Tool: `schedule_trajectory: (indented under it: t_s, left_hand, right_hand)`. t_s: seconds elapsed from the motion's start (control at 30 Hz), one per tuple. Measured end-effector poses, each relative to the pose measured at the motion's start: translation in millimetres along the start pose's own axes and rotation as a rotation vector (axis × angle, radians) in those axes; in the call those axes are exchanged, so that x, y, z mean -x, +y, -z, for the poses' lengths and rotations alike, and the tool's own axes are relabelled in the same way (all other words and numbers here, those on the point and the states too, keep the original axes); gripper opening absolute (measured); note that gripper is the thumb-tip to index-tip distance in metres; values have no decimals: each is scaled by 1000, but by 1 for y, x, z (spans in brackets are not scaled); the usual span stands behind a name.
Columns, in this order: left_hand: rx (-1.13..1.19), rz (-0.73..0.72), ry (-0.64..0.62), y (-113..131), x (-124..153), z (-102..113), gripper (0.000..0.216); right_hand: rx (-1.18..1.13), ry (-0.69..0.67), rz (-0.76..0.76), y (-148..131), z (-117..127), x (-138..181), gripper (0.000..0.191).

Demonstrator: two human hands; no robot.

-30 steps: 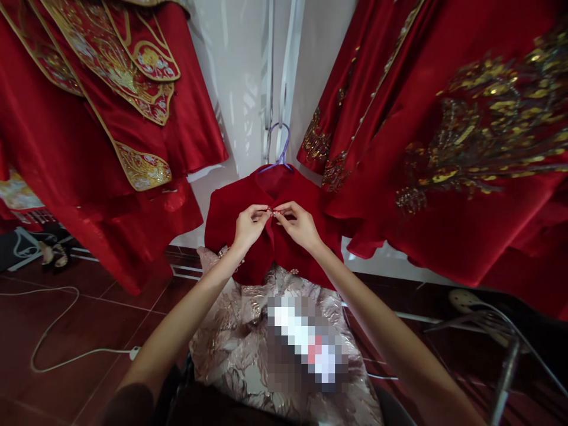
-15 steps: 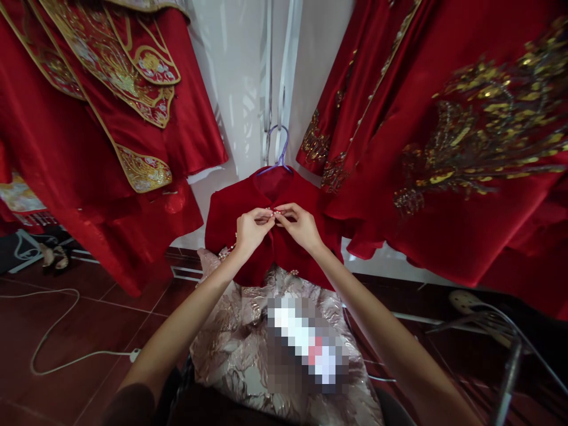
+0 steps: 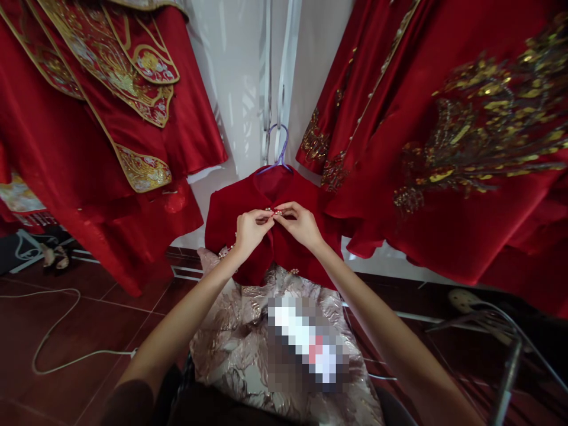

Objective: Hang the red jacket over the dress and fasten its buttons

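Note:
A short red jacket (image 3: 231, 204) hangs by its shoulders from a purple hanger (image 3: 284, 142). At its front opening, just under the neckline, is a small pearl-beaded fastening (image 3: 278, 212). My left hand (image 3: 252, 231) pinches the left end of it with thumb and fingertips. From the other side, my right hand (image 3: 302, 227) pinches its right end, and the fingertips of both hands nearly meet. Parts of the beads are hidden behind the fingers. Lower on the jacket front shows another beaded ornament (image 3: 293, 271). Beneath it spreads a shiny pinkish-gold brocade fabric (image 3: 222, 349).
Red embroidered garments (image 3: 146, 142) hang at the left, and a red gown with gold sequins (image 3: 479, 130) at the right. A blurred-out object (image 3: 306, 343) rests on the brocade. A white cable (image 3: 57, 290) crosses the tiled floor; a metal chair frame (image 3: 508, 373) stands lower right.
Almost nothing moves. The fingertips shift slightly at the beaded fastening, and a little more of its beads shows by my right fingers.

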State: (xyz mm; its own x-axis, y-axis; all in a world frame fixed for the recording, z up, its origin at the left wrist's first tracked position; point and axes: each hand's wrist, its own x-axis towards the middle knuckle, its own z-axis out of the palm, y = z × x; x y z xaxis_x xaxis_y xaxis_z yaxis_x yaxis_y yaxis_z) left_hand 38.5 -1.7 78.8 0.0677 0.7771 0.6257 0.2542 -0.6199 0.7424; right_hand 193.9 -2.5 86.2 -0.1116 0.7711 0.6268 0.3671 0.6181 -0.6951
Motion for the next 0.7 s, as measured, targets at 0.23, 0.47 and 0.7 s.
schedule_trajectory:
  t_s: [0.23, 0.47, 0.7]
  left_hand:
    - [166, 47, -76, -7, 1, -5, 15]
    - [524, 242, -81, -14, 14, -15, 16]
    - [356, 285, -63, -16, 25, 7, 16]
  right_hand:
    - [-28, 6, 3, 3, -5, 2, 24]
    - [333, 127, 158, 2, -26, 46, 60]
    - [933, 180, -29, 38, -5, 121, 53]
